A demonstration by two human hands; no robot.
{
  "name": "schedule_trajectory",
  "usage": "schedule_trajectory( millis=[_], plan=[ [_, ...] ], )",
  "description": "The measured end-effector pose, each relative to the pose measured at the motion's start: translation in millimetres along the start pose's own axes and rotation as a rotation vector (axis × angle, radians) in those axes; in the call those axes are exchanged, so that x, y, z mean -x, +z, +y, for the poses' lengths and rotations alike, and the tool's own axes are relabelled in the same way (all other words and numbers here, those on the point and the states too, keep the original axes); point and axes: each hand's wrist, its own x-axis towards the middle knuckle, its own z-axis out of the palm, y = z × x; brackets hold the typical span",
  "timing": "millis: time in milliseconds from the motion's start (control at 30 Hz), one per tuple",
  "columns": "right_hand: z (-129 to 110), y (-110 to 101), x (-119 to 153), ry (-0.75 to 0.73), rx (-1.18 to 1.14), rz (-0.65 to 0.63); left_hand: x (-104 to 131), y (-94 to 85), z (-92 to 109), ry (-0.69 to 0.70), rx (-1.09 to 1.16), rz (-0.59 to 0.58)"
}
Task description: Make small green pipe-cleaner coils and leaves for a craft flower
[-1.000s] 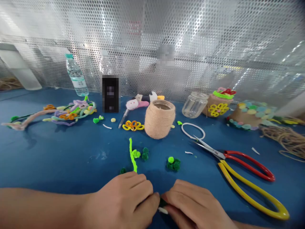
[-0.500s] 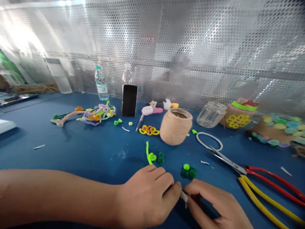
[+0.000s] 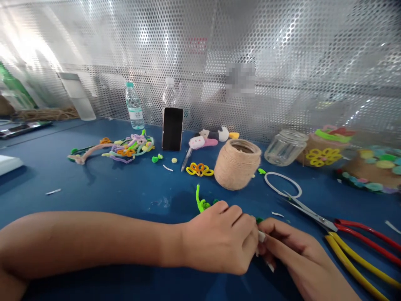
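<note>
My left hand [image 3: 224,238] is curled, its fingertips meeting those of my right hand [image 3: 291,251]. Between them shows a small white strip [image 3: 261,236], pinched by the right thumb and fingers; what the left fingers grip is hidden. A bright green fuzzy stem [image 3: 199,198] lies just beyond the left knuckles, partly covered. Dark green fuzz [image 3: 259,220] peeks out behind where the hands meet. Beyond them stands a twine-wrapped jar [image 3: 236,167]. Beside it lies a yellow and orange looped piece [image 3: 199,169].
Scissors with red and yellow handles [image 3: 324,221] lie at right, near a white ring [image 3: 283,184]. Behind are a glass jar [image 3: 285,148], decorated jars, a propped phone [image 3: 172,128] and a bottle [image 3: 135,108]. Tangled coloured stems [image 3: 125,148] lie at left.
Both hands have shifted right and slightly away from me, still together. The left hand now covers more of the green pieces. The view has moved slightly.
</note>
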Motion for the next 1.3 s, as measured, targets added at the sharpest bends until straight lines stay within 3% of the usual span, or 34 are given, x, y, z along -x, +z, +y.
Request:
schedule_trajectory(
  millis=[233, 367, 600, 800, 967, 1067, 1300],
  plan=[
    [-5, 2, 1, -0.012, -0.081, 0.01, 4, -7.8, -1, 0.007, 0.024, -0.035],
    [-6, 3, 3, -0.016, -0.06, 0.005, 8, -10.9, -1, -0.058, 0.106, -0.086],
    [-3, 1, 7, 0.017, -0.009, -0.068, 16, -17.4, 4, -0.246, 0.413, -0.171],
    [-5, 3, 10, -0.035, 0.113, -0.046, 13, -20.0, 9, -0.617, 0.822, -0.203],
    [-8, 2, 10, -0.106, 0.165, -0.068, 12, -22.0, 8, -0.741, 0.89, -0.275],
    [-9, 1, 12, -0.191, 0.183, -0.054, 13, -20.8, 7, -0.736, 0.881, -0.236],
    [-10, 1, 17, -0.468, 0.304, -0.046, 17, -20.8, 8, -0.548, 0.827, -0.153]
  ],
)
